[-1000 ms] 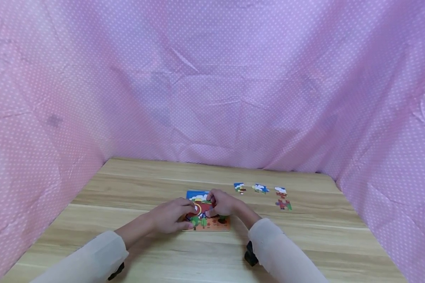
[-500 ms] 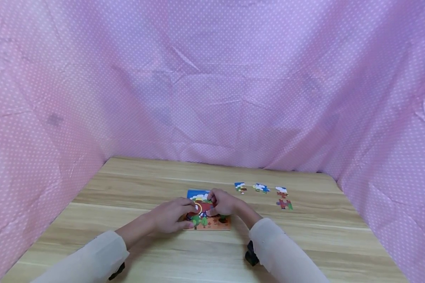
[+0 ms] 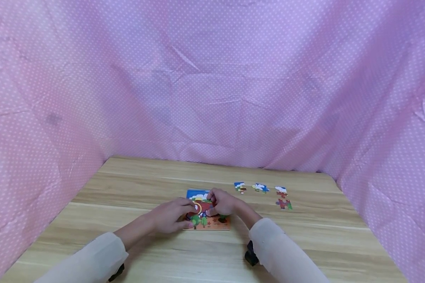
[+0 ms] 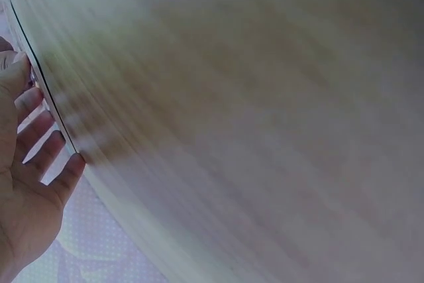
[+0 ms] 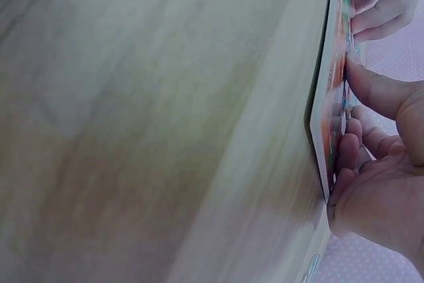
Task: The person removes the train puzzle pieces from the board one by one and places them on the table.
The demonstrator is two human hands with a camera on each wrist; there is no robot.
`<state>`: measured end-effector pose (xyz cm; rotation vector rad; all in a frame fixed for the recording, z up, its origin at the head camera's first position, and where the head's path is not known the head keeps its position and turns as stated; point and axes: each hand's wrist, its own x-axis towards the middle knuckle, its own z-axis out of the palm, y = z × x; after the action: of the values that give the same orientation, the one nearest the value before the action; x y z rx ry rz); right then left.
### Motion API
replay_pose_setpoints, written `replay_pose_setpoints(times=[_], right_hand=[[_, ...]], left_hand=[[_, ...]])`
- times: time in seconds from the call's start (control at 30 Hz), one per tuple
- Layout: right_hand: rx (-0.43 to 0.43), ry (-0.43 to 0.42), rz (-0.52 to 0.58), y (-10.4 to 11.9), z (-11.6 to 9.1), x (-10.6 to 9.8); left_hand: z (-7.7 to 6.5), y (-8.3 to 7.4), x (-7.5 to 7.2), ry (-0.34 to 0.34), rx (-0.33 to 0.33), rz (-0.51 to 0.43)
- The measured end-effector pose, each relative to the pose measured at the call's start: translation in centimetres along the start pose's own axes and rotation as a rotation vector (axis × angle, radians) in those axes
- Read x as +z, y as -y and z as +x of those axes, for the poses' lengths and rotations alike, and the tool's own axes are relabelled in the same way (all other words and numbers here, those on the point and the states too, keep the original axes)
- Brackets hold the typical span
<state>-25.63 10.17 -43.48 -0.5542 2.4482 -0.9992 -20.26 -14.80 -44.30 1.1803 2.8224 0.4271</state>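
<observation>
Jigsaw puzzle (image 3: 209, 223) on desk (image 3: 191, 259). My left hand (image 3: 171, 216) spread over left side; right hand (image 3: 224, 202) over right, hold: cannot tell. Step likely fitting; next calls for flush press, then 4 loose pieces (image 3: 260, 188).

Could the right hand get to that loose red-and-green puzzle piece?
Probably yes: the right hand is occupied on the puzzle, but only bare table shows between it and the loose piece.

Wood-grain table (image 3: 184, 255), colourful jigsaw puzzle (image 3: 205, 206), loose pieces (image 3: 260, 188) towards the right.
</observation>
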Motion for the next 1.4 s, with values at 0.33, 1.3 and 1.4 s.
replay_pose_setpoints(times=[0.33,1.3,1.4], right_hand=[[-0.019,-0.005,0.001,-0.09,0.11,0.03],[-0.032,-0.006,0.120,-0.14,-0.16,-0.25],[-0.028,-0.011,0.160,-0.22,-0.17,-0.32]], left_hand=[[0.07,0.31,0.28,0.006,-0.007,0.000],[0.15,0.27,0.20,0.013,-0.005,0.012],[0.16,0.29,0.21,0.011,-0.002,0.012]])
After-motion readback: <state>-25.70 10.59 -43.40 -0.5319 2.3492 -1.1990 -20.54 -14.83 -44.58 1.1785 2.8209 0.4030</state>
